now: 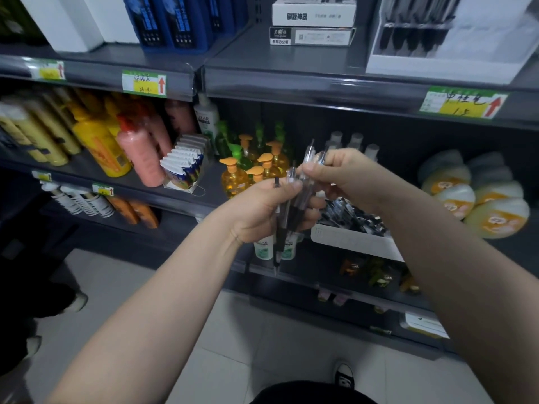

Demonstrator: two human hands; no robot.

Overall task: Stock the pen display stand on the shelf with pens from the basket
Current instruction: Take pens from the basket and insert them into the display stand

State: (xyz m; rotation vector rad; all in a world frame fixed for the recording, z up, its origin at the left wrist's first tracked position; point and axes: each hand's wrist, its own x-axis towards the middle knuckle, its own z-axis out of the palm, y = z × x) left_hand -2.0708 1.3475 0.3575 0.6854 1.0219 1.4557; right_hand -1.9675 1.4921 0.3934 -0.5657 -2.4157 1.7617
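My left hand [262, 208] grips a bunch of clear pens with black grips [284, 228], tips pointing down. My right hand [341, 173] pinches the upper ends of a few clear pens [309, 154] right beside the left hand. Behind my hands a white basket [350, 239] holding more black and clear pens sits on the middle shelf. The white pen display stand [431, 61], with black pens standing in its back rows, is on the top shelf at the upper right.
Orange pump bottles [233, 179] and yellow and pink bottles [137, 153] fill the middle shelf at left. Boxes [312, 18] and blue packs [175, 21] stand on the top shelf. Round yellow packs [472, 196] lie at right. Tiled floor lies below.
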